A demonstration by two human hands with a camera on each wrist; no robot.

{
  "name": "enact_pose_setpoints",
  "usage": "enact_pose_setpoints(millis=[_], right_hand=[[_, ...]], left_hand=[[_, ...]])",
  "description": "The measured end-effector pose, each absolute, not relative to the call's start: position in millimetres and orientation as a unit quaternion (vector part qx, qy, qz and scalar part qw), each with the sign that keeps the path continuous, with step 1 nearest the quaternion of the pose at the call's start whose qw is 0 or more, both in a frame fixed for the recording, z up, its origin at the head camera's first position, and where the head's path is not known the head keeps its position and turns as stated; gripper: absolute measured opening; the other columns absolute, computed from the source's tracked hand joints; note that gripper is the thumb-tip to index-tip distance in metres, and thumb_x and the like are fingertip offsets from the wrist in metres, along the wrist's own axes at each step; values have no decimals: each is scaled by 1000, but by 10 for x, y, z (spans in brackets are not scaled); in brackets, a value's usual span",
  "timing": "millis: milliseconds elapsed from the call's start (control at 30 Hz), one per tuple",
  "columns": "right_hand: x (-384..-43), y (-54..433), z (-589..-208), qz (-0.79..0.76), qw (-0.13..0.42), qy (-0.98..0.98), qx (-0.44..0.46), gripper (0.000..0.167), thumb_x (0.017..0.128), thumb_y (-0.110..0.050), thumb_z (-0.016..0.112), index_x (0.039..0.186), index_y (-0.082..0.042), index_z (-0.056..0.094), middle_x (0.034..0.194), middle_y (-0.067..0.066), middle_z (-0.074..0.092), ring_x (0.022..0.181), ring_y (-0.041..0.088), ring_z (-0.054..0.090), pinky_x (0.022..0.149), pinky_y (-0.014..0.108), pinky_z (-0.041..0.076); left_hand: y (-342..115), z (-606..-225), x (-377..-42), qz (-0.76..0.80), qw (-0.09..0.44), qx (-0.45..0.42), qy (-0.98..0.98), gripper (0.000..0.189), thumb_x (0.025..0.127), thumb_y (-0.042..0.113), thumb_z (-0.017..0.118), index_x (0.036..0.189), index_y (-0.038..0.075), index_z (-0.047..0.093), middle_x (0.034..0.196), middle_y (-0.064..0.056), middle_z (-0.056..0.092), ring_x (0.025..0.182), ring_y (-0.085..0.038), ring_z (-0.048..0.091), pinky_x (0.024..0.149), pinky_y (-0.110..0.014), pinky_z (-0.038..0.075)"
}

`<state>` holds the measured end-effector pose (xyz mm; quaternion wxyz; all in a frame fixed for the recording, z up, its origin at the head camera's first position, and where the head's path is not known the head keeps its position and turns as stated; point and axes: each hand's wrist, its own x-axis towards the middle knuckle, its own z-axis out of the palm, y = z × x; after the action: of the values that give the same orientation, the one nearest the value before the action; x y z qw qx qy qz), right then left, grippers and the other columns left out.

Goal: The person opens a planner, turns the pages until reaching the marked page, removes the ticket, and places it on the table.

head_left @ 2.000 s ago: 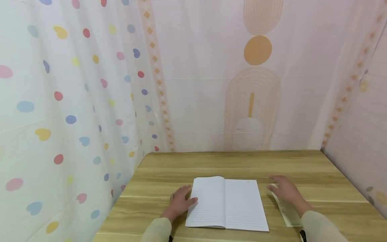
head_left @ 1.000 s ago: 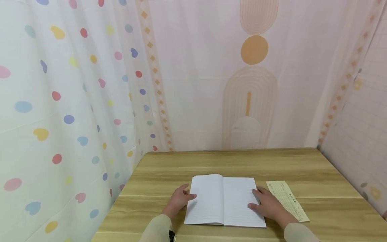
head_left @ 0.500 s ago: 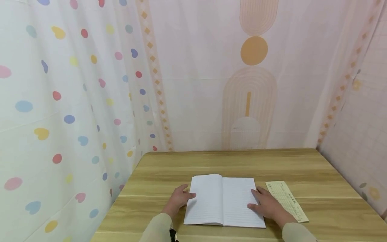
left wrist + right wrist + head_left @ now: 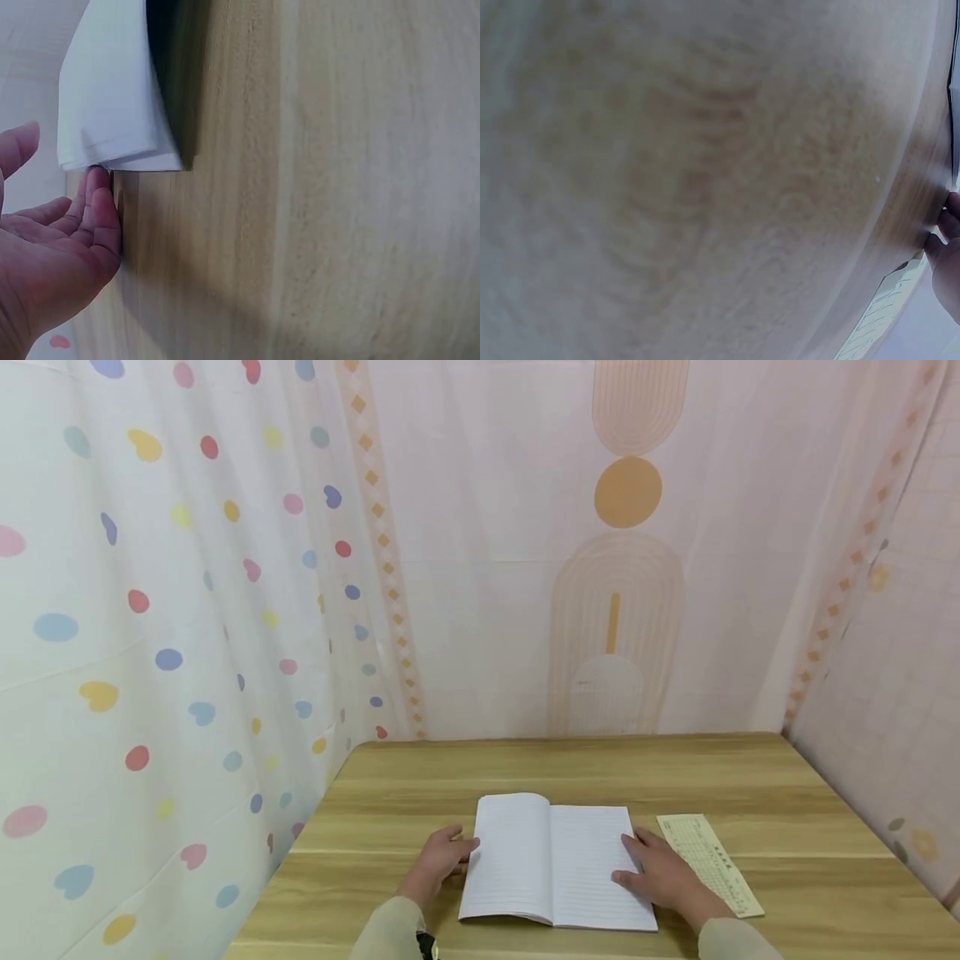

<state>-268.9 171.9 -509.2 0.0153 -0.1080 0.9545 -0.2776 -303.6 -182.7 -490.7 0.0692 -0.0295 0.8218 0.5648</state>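
An open notebook (image 4: 588, 868) with blank lined pages lies on the table in the head view. My left hand (image 4: 442, 857) is at its left edge. In the left wrist view, the fingertips (image 4: 97, 180) touch the edge of the pages (image 4: 112, 97), and the thumb stands apart from the paper. The left half bows up a little along its near edge. My right hand (image 4: 660, 870) rests on the right page's outer edge, thumb and forefinger on the paper. The right wrist view catches only part of that hand (image 4: 946, 255), at the frame's edge.
A pale yellow printed slip (image 4: 701, 852) lies right of the notebook, partly behind the right hand and forearm. The wooden table (image 4: 570, 768) ends at a patterned curtain (image 4: 480, 635) behind, with a dotted curtain (image 4: 172, 710) along the left.
My right hand has moved left from over the yellow slip onto the notebook's right edge. My left hand has shifted slightly outward, and the left pages' near edge bows up more.
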Motion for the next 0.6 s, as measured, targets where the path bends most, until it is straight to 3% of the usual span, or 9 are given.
enact_pose_setpoints(millis=[400, 600], right_hand=[[-2698, 1726, -5110, -274, 13, 956, -106, 76, 89, -46, 70, 140, 6, 50, 149, 35, 34, 137, 53, 31, 107, 65, 29], [-2700, 1729, -5129, -275, 10, 955, -108, 75, 89, -46, 70, 140, 6, 51, 148, 35, 35, 136, 54, 31, 107, 65, 29]], left_hand=[[-1850, -4930, -3047, 631, 56, -55, 772, 77, 94, 15, 69, 149, -14, 24, 139, -34, 45, 110, -32, 58, 86, -40, 52], [-1788, -4928, -3034, 635, 24, -27, 772, 65, 89, -2, 66, 146, -13, 35, 119, -26, 56, 98, -28, 59, 79, -35, 52]])
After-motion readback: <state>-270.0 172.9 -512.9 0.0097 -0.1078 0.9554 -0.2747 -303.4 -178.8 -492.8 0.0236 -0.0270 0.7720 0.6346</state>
